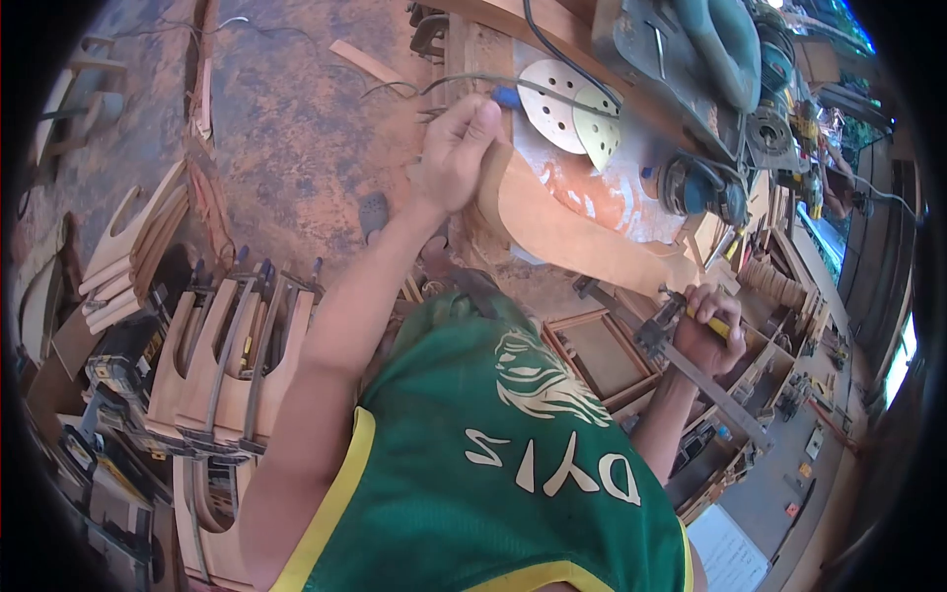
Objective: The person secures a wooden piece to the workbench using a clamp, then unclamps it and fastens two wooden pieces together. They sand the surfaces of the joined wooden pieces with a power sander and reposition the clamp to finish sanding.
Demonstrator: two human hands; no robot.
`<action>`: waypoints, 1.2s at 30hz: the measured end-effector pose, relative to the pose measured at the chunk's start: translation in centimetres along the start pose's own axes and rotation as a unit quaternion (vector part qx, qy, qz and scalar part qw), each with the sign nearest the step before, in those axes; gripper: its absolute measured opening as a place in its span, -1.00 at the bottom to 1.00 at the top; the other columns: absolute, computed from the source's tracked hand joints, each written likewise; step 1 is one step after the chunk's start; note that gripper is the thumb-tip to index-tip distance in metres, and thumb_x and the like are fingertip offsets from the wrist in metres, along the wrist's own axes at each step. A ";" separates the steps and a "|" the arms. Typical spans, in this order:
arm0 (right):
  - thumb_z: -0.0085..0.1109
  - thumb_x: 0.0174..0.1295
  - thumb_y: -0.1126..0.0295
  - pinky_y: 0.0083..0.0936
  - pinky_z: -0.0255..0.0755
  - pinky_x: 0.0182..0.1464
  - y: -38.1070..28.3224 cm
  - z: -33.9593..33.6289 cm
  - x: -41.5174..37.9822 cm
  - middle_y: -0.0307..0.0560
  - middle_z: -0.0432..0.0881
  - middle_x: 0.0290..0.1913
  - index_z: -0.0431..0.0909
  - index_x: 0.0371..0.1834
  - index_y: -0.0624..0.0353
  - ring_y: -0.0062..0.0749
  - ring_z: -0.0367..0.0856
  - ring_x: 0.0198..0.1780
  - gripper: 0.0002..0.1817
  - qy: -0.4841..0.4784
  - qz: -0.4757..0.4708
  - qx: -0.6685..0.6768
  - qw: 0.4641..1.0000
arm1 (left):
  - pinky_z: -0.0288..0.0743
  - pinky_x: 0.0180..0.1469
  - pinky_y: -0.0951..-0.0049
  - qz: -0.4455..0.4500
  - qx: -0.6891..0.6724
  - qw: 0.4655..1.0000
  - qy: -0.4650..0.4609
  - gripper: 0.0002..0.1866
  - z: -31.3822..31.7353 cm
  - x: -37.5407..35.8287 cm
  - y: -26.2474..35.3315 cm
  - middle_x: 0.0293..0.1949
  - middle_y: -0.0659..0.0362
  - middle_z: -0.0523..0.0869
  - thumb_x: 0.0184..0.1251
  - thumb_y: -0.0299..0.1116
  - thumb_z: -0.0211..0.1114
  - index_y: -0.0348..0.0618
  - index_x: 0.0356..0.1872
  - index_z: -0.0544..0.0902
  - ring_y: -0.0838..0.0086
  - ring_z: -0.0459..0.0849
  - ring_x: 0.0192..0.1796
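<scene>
Workbench scene, head view, 1 person in a green jersey. Item 1: left hand (456,148), fingers curled closed round a blue-handled tool (505,96), only the handle end showing above the fist; the working end is hidden, so its type cannot be told. The fist rests against the upper end of item 2, the curved wooden piece (572,232), a long bent strip lying across the bench edge, apparently steadied there by the hand's weight. Item 3: right hand (705,333), wrapped tight about the yellow handle of a bar clamp (710,390), whose steel bar runs down and away from the lower end of the curved piece; the grip looks placed to turn or hold the screw. Nearby stock: 2 sanding discs (567,111) lying flat beyond the left hand, a blue sander (695,187) close beside the strip, a wooden frame (602,350) under the bench edge, clamped wood blanks (237,360) standing on the floor at left
</scene>
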State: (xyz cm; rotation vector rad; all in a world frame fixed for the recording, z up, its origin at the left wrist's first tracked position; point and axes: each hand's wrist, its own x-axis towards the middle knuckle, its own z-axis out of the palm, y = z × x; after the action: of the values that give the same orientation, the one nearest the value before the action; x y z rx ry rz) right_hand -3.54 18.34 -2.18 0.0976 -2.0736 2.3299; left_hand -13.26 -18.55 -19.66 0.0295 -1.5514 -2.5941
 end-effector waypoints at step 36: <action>0.70 -0.11 0.18 -0.02 0.55 0.13 7.8 20.0 5.8 0.20 0.69 -0.02 0.46 0.24 0.27 0.14 0.69 0.04 -0.15 -0.224 -0.054 -0.696 0.680 | 0.42 -0.24 0.48 -0.026 -0.011 0.999 0.032 -0.53 0.8 1.2 -2.2 -0.44 0.33 0.59 0.70 -0.02 0.24 -0.20 -0.38 0.58 0.64 0.46 -0.33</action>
State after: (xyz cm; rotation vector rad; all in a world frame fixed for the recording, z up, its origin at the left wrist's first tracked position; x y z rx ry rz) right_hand -9.08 -2.53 -7.25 0.7195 -3.2198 0.1244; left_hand -14.75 -16.99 -21.14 0.1511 -1.5208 -2.6213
